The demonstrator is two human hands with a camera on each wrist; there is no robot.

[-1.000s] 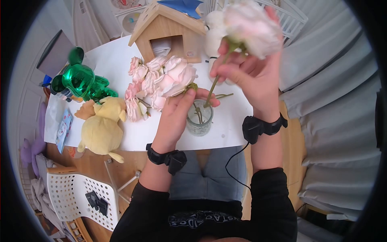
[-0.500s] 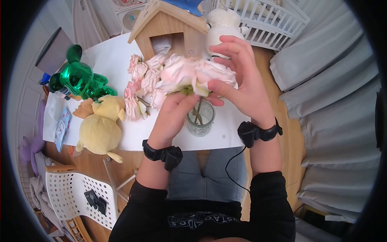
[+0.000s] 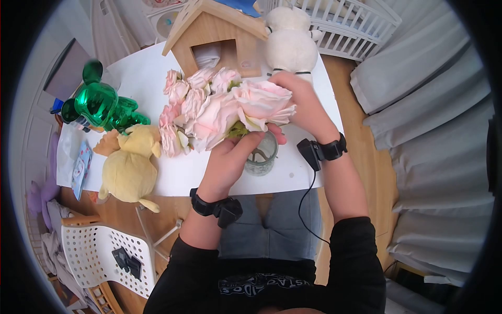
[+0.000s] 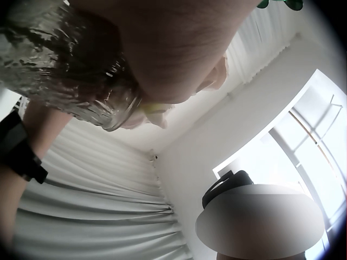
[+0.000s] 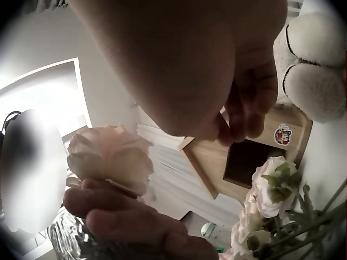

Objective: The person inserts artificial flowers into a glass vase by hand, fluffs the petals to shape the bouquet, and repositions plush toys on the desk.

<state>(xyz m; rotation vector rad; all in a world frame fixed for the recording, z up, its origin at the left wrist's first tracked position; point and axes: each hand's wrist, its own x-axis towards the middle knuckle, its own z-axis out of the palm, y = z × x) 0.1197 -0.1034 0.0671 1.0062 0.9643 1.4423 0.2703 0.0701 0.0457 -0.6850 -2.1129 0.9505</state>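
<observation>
Two large pink roses (image 3: 264, 102) stand at the mouth of a ribbed glass jar (image 3: 260, 166). Just beneath their heads, my left hand (image 3: 222, 165) grips the stems between thumb and fingers, over the jar's rim. My right hand (image 3: 306, 107) is behind the right rose, its fingertips hidden in the head view. In the right wrist view that hand (image 5: 211, 70) has loosely bent fingers and nothing visible in them. A bunch of smaller pink roses (image 3: 178, 94) lies left of the jar. The left wrist view shows the jar (image 4: 59, 70) beside my left hand (image 4: 179, 49).
A wooden house (image 3: 219, 31) and a white plush toy (image 3: 292, 47) stand at the back of the white table (image 3: 293, 180). On the left are a shiny green figure (image 3: 99, 104), a yellow plush toy (image 3: 129, 170) and a packet (image 3: 81, 170).
My right hand has brought its rose down beside the other at the jar, let it go, and moved behind it toward the back of the table. My left hand stays by the jar.
</observation>
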